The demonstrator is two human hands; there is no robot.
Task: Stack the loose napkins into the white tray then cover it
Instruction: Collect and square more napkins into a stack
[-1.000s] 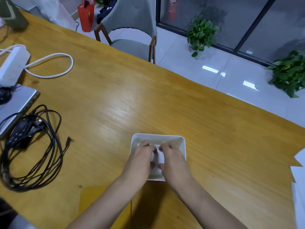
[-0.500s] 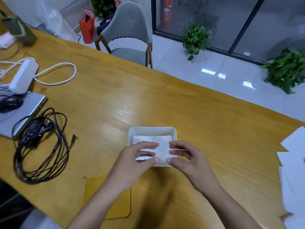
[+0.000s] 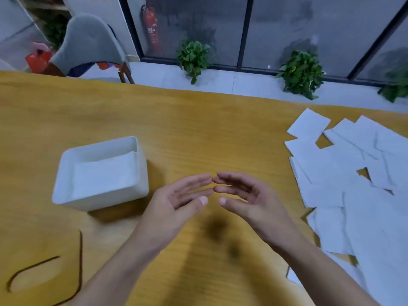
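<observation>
Two bare hands over a yellow, wood-grained table [image 3: 198,129]: left hand [image 3: 178,202] and right hand [image 3: 249,195], palms turned toward each other, fingers loosely extended, fingertips almost meeting, nothing held in either.

One tray [image 3: 99,200], white, smooth, squarish with rounded corners and upright walls, open at the top; on the table just left of the left hand and a little beyond it.

One napkin [image 3: 103,173], white, flat and soft-looking, lying inside the tray; whether more lie beneath it cannot be told.

Many loose napkins [image 3: 353,184], thin white rectangular sheets, overlapping in a ragged spread on the table right of the right hand, well apart from the tray.

One cable [image 3: 80,257], dark, thin and curved, left of the left forearm.

Beyond the hands, off the table: one grey padded chair [image 3: 88,43] with wooden legs, leafy green plants [image 3: 194,56] on a pale glossy floor [image 3: 242,85], one red extinguisher [image 3: 151,29].
</observation>
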